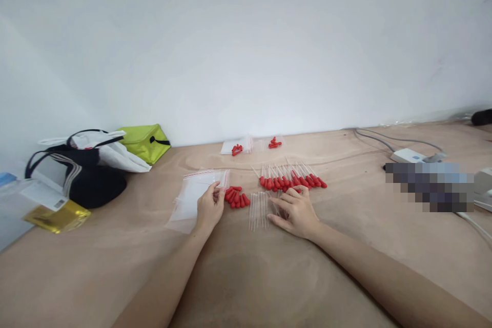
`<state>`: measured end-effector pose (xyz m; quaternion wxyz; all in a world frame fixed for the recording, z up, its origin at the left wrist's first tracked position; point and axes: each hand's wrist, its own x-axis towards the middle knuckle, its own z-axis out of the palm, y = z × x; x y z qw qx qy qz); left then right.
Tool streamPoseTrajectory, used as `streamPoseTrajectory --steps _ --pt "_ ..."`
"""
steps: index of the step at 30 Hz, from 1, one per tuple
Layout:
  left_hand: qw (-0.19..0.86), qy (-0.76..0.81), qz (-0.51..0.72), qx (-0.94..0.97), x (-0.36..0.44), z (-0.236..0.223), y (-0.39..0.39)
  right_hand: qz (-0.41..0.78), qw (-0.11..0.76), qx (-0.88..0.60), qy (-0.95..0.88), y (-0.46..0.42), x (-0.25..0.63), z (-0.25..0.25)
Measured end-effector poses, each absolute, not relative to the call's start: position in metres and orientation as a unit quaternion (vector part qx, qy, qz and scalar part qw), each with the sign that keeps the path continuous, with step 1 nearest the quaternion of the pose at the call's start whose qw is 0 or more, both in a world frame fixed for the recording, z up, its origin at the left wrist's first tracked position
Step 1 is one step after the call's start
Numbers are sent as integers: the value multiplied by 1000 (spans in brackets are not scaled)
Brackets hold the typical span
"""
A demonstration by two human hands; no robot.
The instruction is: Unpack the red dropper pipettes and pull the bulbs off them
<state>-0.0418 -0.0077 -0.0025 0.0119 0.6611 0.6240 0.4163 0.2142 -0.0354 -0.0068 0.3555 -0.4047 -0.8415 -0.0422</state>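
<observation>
My left hand rests over the right edge of the clear zip bags, its fingers loosely bent and a little apart. Right beside its fingertips lies a small pile of red rubber bulbs. My right hand is spread over a row of thin clear tubes, thumb and fingers apart, touching or just above them; part of the row is hidden beneath it. Behind that hand lie several assembled droppers, red bulbs toward me and clear stems pointing to the wall.
Near the wall are bags with more red bulbs and tubes. On the left sit a lime-green bag, a dark cap and a gold packet. A power strip with cables and a blurred-out item are at right.
</observation>
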Motion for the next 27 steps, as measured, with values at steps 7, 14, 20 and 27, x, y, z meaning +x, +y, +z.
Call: streamPoseTrajectory --steps 7,14,20,27 --pt "-136 597 371 698 -36 6 -17 -28 333 -409 -849 -38 220 -1" --pt "-139 547 342 752 11 16 -19 -14 313 -414 -855 -39 226 -1" --pt "-111 564 311 757 59 21 -3 -9 306 -406 -861 -40 229 0" --pt "-117 599 312 728 74 19 3 17 346 -401 -848 -40 229 -2"
